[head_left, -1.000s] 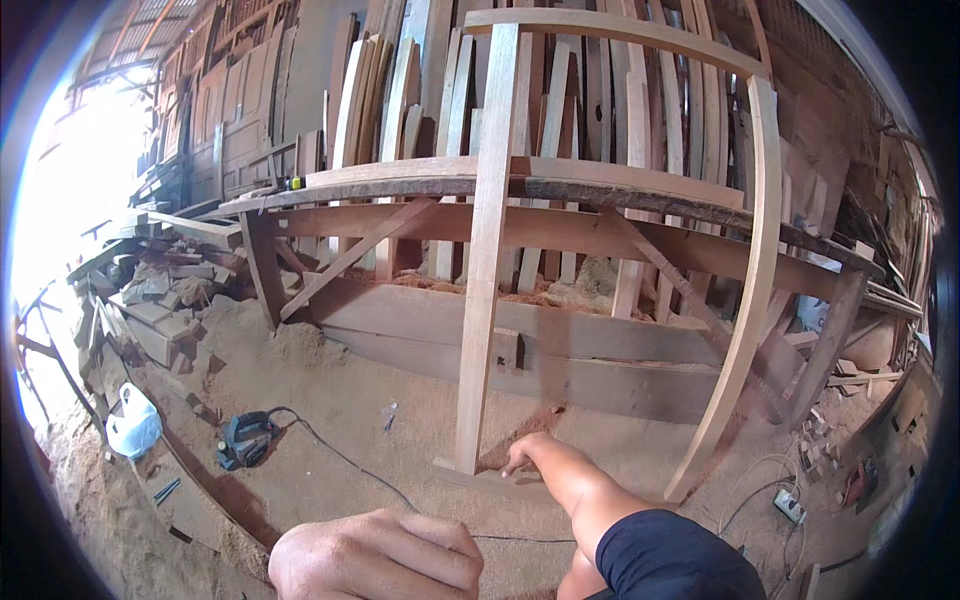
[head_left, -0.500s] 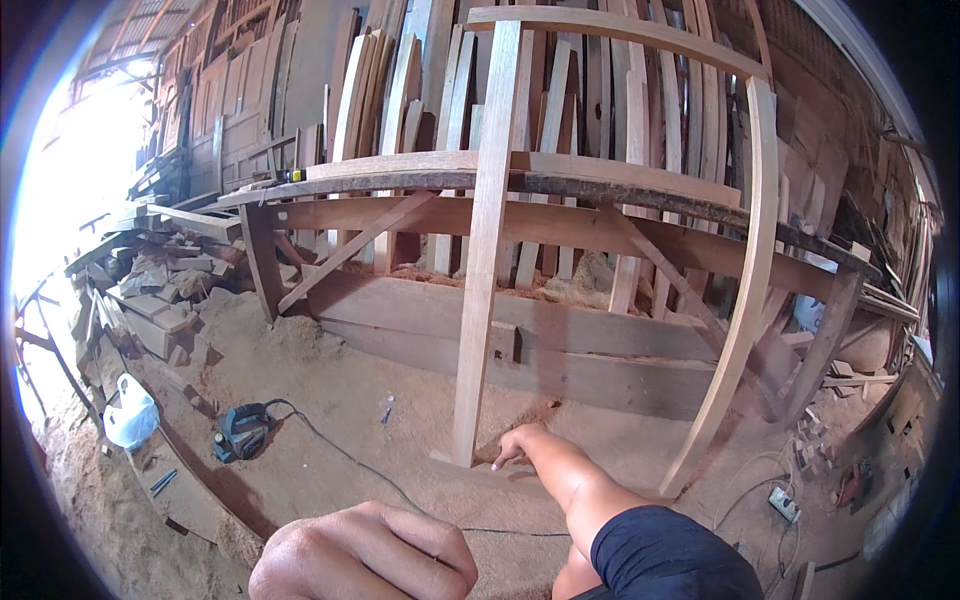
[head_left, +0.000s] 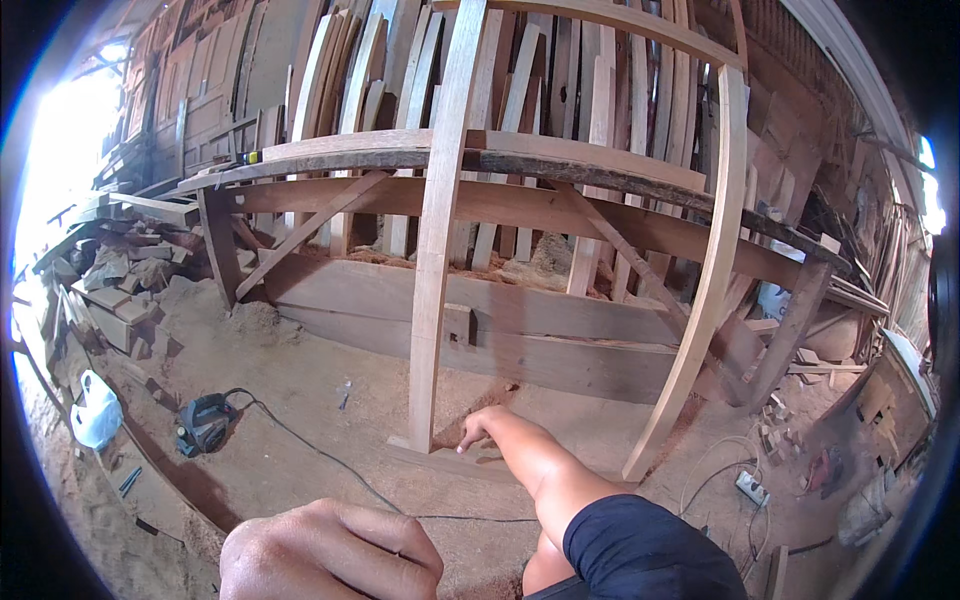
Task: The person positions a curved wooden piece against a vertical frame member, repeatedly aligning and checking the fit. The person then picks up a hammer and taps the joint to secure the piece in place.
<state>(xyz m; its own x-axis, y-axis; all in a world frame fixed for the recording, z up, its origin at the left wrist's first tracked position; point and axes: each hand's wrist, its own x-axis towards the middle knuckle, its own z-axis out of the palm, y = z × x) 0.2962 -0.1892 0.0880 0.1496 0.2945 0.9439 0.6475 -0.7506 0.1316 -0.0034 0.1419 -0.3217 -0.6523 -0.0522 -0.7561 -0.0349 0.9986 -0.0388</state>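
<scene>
My right hand (head_left: pixel 478 430) reaches down to the foot of an upright wooden frame, beside its left post (head_left: pixel 438 250). The thumb points down at the low bottom rail (head_left: pixel 408 449), and the bent fingers close over the rail, partly hidden from view. Farther right stands the frame's right post (head_left: pixel 715 270), and a top rail (head_left: pixel 610 25) joins the two posts. My left hand is out of view; a bare bent knee (head_left: pixel 330 550) fills the lower left.
A long workbench (head_left: pixel 340 162) stands behind the frame, with planks (head_left: pixel 520 85) leaning beyond it. On the sawdust-covered floor lie a corded power tool (head_left: pixel 205 425), a white plastic bag (head_left: pixel 96 412) and a white power strip (head_left: pixel 752 489). Wood offcuts (head_left: pixel 110 300) are heaped at left.
The whole view has shifted, so the frame, bench and floor items sit farther left and slightly higher. My right hand keeps its place at the bottom rail by the left post.
</scene>
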